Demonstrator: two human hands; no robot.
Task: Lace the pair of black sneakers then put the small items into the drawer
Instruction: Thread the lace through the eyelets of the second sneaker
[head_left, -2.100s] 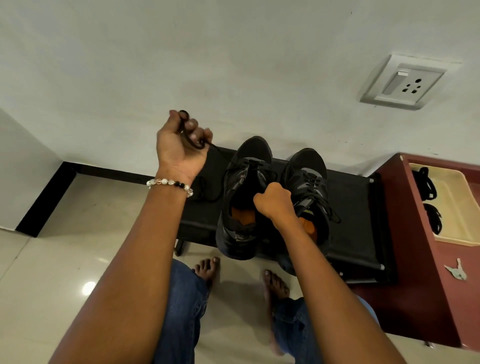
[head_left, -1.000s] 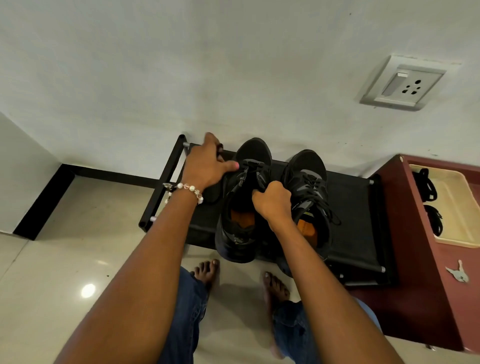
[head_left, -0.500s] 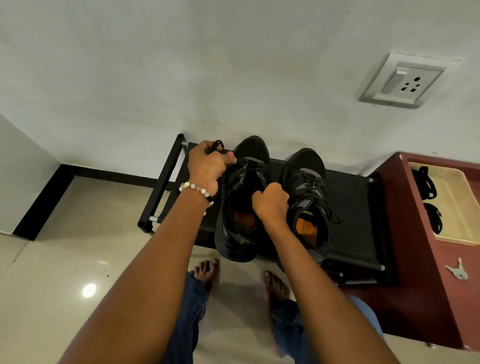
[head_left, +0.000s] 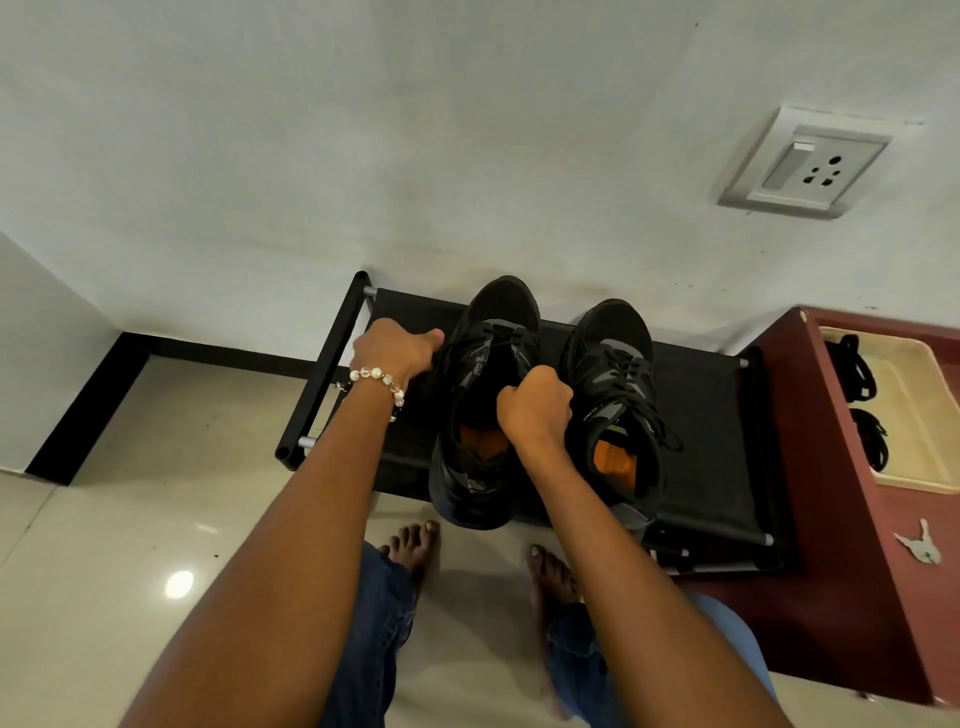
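Item: left sneaker (head_left: 480, 415), centre frame on the black rack (head_left: 701, 415), lacing unfinished; laced right sneaker (head_left: 615, 405) beside it. My left hand (head_left: 395, 351) curls, apparently pinching the lace; my right hand (head_left: 535, 410) grips the collar. Method: steady the shoe, draw the lace evenly through each eyelet. Side lettering too small to read.

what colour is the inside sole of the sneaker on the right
Orange: the insole shows inside the right-hand black sneaker, seen in the head view.
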